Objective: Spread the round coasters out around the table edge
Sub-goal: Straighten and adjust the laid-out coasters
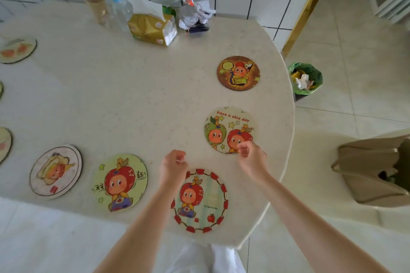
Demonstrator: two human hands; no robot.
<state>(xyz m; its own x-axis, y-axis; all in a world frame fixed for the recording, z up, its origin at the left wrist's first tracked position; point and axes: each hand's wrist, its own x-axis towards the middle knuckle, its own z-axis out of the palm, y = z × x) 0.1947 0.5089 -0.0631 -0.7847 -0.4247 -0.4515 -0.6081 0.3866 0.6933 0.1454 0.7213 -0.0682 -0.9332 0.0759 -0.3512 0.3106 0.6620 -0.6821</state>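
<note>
White wall tiles back the pale speckled table (pixel 124 99), and over its near edge your hands hang loosely curled and holding nothing: the left hand (pixel 174 165) just above the red-bordered coaster (pixel 203 203), the right hand (pixel 251 159) over the lower rim of the "Have a nice day" coaster (pixel 229 129). Outward, more coasters ring the edge: a brown coaster (pixel 238 72) along the right edge, a green one (pixel 121 183) and a white one (pixel 55 169) near you, others cut off at left. Spreading looks nearly finished. At the far edge stand a tissue pack (pixel 153 29) and a bottle (pixel 119 8); a bin (pixel 307 80) sits on the floor.
</note>
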